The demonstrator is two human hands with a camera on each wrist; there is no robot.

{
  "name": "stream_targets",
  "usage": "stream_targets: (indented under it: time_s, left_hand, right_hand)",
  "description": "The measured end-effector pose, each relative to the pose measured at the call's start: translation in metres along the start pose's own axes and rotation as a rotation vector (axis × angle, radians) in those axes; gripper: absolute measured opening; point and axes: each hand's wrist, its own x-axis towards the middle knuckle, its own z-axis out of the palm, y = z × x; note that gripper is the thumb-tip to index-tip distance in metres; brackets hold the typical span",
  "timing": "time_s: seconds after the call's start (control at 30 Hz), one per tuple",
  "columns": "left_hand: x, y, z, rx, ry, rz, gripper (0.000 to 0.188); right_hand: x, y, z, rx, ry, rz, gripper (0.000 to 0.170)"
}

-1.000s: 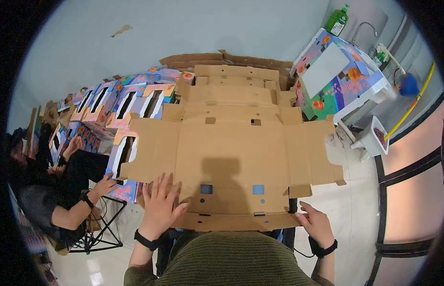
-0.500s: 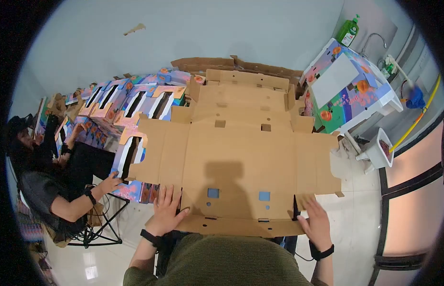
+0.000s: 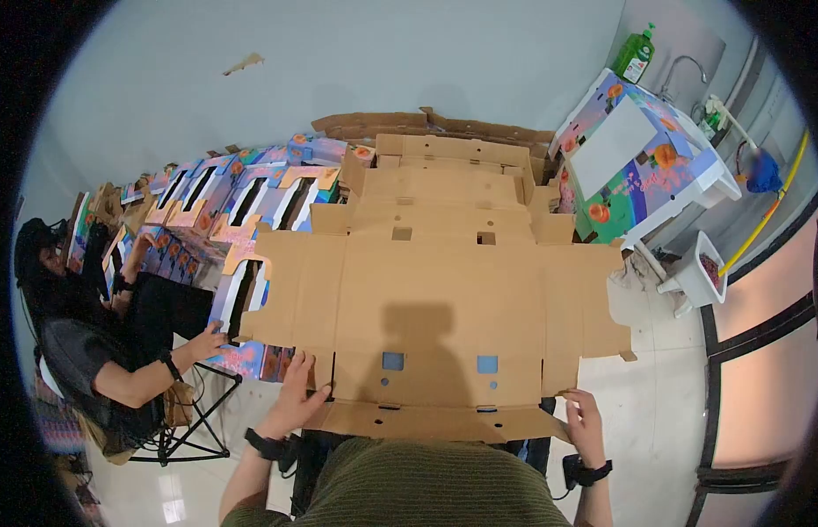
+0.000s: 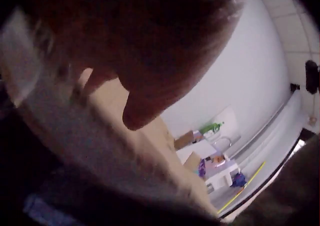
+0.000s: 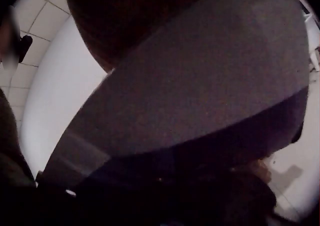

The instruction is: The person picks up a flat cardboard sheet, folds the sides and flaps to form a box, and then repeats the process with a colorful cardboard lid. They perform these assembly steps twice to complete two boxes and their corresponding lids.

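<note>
A brown unfolded cardboard box blank lies plain side up in front of me in the head view, with cut-out holes and slots. At its front left corner my left hand touches the side flap, fingers fairly straight along the edge and thumb pointing inward. My right hand is at the front right corner, its fingers bent and pinching the edge by the side flap. In the left wrist view the thumb overlaps the cardboard. The right wrist view is dark, a broad grey sheet filling much of it under the hand.
Printed boxes with slotted tops stand in rows at the left, where a seated person touches one. Another printed box is at the right, near a green pump bottle, a white basin and a yellow hose.
Both hands have drawn back toward the front corners. The right hand's fingers have gone from lying flat over the right flap to bending at its front edge.
</note>
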Motion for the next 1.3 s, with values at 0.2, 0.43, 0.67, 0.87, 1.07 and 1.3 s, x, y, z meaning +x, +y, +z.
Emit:
stream_targets:
  time_s: [0.2, 0.43, 0.67, 0.87, 1.07, 1.3]
  left_hand:
    - [0.047, -0.01, -0.085, -0.39, -0.275, -0.275, 0.052]
    - [0.091, -0.05, -0.091, -0.408, -0.698, -0.538, 0.06]
    - [0.097, -0.05, -0.09, -0.723, -0.619, -0.583, 0.027]
    - [0.152, -0.035, -0.097, -0.769, -0.312, -0.484, 0.016]
    - [0.214, -0.021, -0.093, -0.898, -0.175, -0.459, 0.016]
    - [0.27, -0.003, -0.108, -0.831, -0.132, -0.397, 0.02]
  right_hand:
    - [0.055, 0.004, -0.044, -0.033, -0.374, 0.247, 0.042]
    - [0.101, 0.012, -0.043, 0.067, -0.535, 0.325, 0.046]
    - [0.11, 0.017, -0.04, 0.342, -0.636, 0.292, 0.041]
    - [0.139, -0.015, -0.048, 0.492, -0.426, 0.305, 0.041]
    - [0.178, -0.039, -0.046, 0.82, -0.413, 0.222, 0.048]
    - [0.235, -0.05, -0.047, 0.813, -0.384, 0.161, 0.051]
